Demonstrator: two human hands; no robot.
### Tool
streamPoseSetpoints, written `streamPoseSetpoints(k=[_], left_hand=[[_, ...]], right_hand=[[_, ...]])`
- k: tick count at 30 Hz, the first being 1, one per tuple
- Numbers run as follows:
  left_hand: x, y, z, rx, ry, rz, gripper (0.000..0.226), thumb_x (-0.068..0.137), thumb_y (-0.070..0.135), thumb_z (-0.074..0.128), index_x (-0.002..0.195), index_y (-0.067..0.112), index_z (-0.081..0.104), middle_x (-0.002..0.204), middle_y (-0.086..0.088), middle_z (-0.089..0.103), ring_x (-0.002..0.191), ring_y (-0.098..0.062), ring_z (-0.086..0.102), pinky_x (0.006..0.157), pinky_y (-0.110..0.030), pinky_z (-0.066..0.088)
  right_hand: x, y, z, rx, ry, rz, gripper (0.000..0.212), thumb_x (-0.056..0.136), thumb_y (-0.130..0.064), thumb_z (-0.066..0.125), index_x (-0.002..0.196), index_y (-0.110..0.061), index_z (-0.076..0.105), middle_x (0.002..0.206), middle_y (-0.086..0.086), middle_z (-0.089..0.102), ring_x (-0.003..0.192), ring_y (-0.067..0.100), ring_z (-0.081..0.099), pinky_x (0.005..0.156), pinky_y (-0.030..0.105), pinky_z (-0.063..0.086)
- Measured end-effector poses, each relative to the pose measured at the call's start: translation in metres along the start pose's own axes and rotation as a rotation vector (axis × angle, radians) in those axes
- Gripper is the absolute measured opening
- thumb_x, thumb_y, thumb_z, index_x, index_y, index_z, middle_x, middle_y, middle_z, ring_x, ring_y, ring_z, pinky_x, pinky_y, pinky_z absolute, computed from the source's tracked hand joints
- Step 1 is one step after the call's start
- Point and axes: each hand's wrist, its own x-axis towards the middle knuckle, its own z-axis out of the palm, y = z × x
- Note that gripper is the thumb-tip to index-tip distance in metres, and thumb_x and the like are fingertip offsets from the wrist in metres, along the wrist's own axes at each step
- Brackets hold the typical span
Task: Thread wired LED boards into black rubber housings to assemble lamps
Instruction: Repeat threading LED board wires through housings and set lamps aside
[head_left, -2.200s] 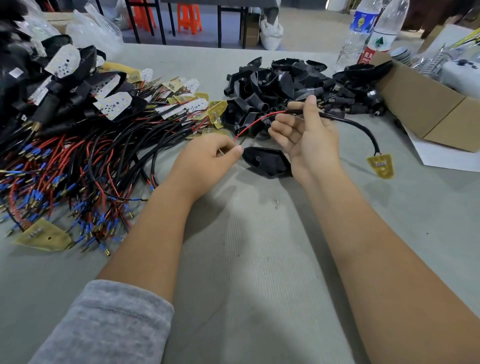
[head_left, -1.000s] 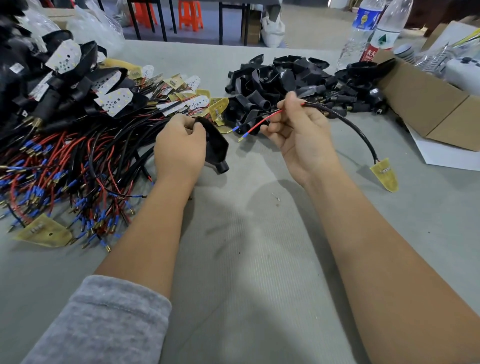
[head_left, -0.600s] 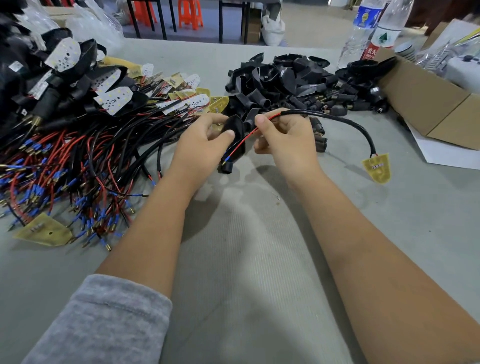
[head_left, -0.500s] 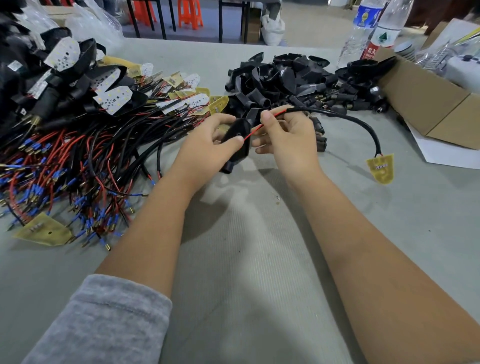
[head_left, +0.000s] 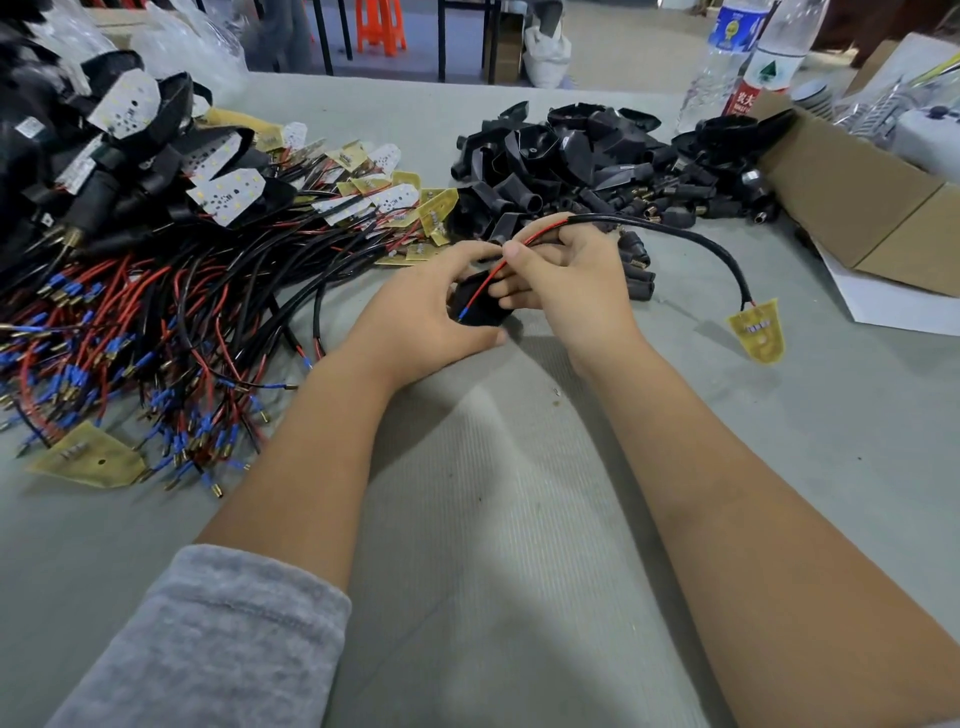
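Head view. The left hand (head_left: 415, 322) cups a black rubber housing (head_left: 480, 306) just above the grey worktop (head_left: 519, 545), fingers curled round it. The right hand (head_left: 566, 280) pinches the red lead (head_left: 493, 273) of a black cable (head_left: 691, 239) between thumb and fingers and aims its blue-tipped end at the housing. The lead lies across the housing's face; whether the tip has entered the opening cannot be told. The cable arcs to the right and ends in a yellow LED board (head_left: 756, 332) lying on the worktop, well apart from the housing.

Progress, as judged: threading of this unit is at its beginning, since the whole cable remains outside the housing and the board has yet to be drawn up and seated. At far left lies a stack of assembled lamps (head_left: 119, 140), boards already set in housings. Beside it a large tangle of wired boards (head_left: 171, 312) awaits work, and a heap of empty housings (head_left: 566, 161) sits behind the hands. Much of the batch therefore appears to remain.
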Motion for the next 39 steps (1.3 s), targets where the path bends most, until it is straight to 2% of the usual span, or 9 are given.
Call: streamPoseSetpoints(k=[5,8,10,14,19,24,27,31,39], left_hand=[[0.001,0.003,0.002,-0.073,0.114,0.025,0.073,0.068,0.023,0.083,0.133,0.033,0.051,0.112,0.023,0.059,0.1,0.016,0.053,0.084,-0.005,0.037],[0.005,0.007,0.004,-0.306,0.214,-0.085,0.078,0.061,0.013,0.082,0.127,0.037,0.049,0.111,0.007,0.061,0.101,-0.009,0.065,0.089,-0.026,0.052],[0.007,0.011,0.004,-0.464,0.268,-0.136,0.074,0.059,0.012,0.08,0.125,0.028,0.05,0.107,-0.005,0.067,0.095,-0.018,0.068,0.091,-0.035,0.055],[0.008,0.011,-0.002,-0.76,0.289,-0.223,0.063,0.072,-0.002,0.079,0.128,0.011,0.054,0.102,-0.006,0.075,0.1,-0.019,0.071,0.091,-0.032,0.055],[0.011,0.015,-0.002,-0.953,0.338,-0.289,0.032,0.08,-0.005,0.071,0.105,0.013,0.064,0.091,-0.001,0.076,0.089,-0.012,0.072,0.08,-0.022,0.055],[0.013,0.022,0.003,-1.207,0.337,-0.237,0.017,0.087,-0.009,0.059,0.091,0.004,0.069,0.08,-0.003,0.075,0.078,-0.009,0.071,0.073,-0.016,0.054],[0.012,0.023,0.008,-1.123,0.268,-0.181,0.028,0.096,0.006,0.055,0.083,0.016,0.078,0.088,0.001,0.075,0.084,-0.006,0.069,0.081,-0.021,0.054],[0.011,0.025,0.011,-1.026,0.164,-0.188,0.028,0.104,0.03,0.04,0.114,0.029,0.066,0.11,0.007,0.072,0.1,-0.008,0.066,0.095,-0.036,0.05],[0.009,0.022,0.005,-1.173,0.361,-0.338,0.041,0.104,0.047,0.024,0.108,0.034,0.062,0.103,-0.007,0.073,0.096,-0.028,0.072,0.069,-0.038,0.059]], right_hand=[[-0.002,-0.003,0.001,0.103,0.017,0.029,0.005,0.094,0.002,0.057,0.099,0.004,0.057,0.082,0.02,0.066,0.062,0.019,0.066,0.062,0.029,0.058],[-0.002,-0.004,0.002,0.136,0.011,0.047,0.007,0.092,0.005,0.059,0.086,0.001,0.058,0.074,0.015,0.066,0.058,0.016,0.065,0.058,0.025,0.057],[-0.001,-0.002,0.002,0.156,0.01,0.034,0.012,0.091,0.005,0.061,0.081,-0.002,0.062,0.07,0.013,0.066,0.058,0.016,0.064,0.058,0.024,0.055],[0.0,0.0,0.001,0.168,0.023,0.008,0.006,0.089,0.0,0.065,0.083,-0.002,0.067,0.071,0.009,0.068,0.064,0.017,0.063,0.063,0.025,0.054],[0.002,-0.004,0.001,0.407,0.029,0.088,0.02,0.098,-0.011,0.054,0.082,-0.002,0.063,0.068,0.008,0.07,0.06,0.016,0.066,0.058,0.024,0.056],[0.003,-0.008,0.003,0.656,0.032,0.11,0.012,0.097,-0.004,0.052,0.086,-0.005,0.056,0.071,0.012,0.072,0.063,0.019,0.07,0.061,0.025,0.058],[0.003,-0.008,0.003,0.728,0.009,0.119,0.011,0.095,-0.002,0.055,0.085,-0.005,0.059,0.072,0.009,0.071,0.064,0.015,0.068,0.066,0.022,0.057],[0.001,-0.006,0.005,0.592,-0.019,0.115,0.01,0.093,-0.001,0.057,0.087,-0.003,0.064,0.072,0.005,0.067,0.063,0.012,0.061,0.063,0.019,0.053],[0.005,-0.003,-0.003,0.792,0.104,0.281,0.024,0.099,-0.021,0.049,0.08,-0.012,0.059,0.058,0.0,0.06,0.05,0.01,0.054,0.055,0.02,0.047]])
